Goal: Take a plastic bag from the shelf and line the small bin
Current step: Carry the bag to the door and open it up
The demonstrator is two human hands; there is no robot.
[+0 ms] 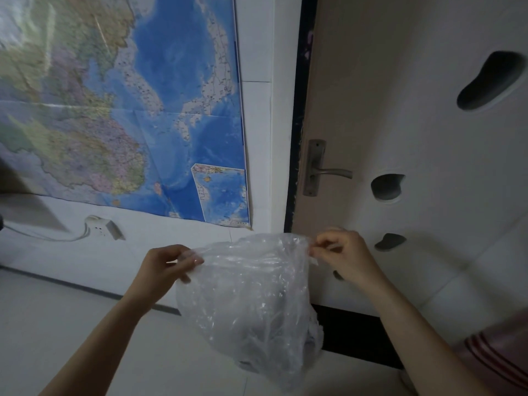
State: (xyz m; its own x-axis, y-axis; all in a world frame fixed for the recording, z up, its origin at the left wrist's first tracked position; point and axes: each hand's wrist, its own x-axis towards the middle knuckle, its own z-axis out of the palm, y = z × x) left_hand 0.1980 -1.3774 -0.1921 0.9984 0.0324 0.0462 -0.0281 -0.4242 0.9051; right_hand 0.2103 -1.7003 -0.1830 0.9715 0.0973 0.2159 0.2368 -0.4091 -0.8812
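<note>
A clear, crinkled plastic bag hangs in the air in front of me, puffed out and sagging toward the floor. My left hand pinches its top edge on the left side. My right hand pinches the top edge on the right side, so the bag's mouth is stretched between the two hands. The small bin and the shelf are not in view.
A large map hangs on the white wall ahead, with a white power strip and cable below it. To the right stands a beige door with a metal lever handle. Pale tiled floor lies below.
</note>
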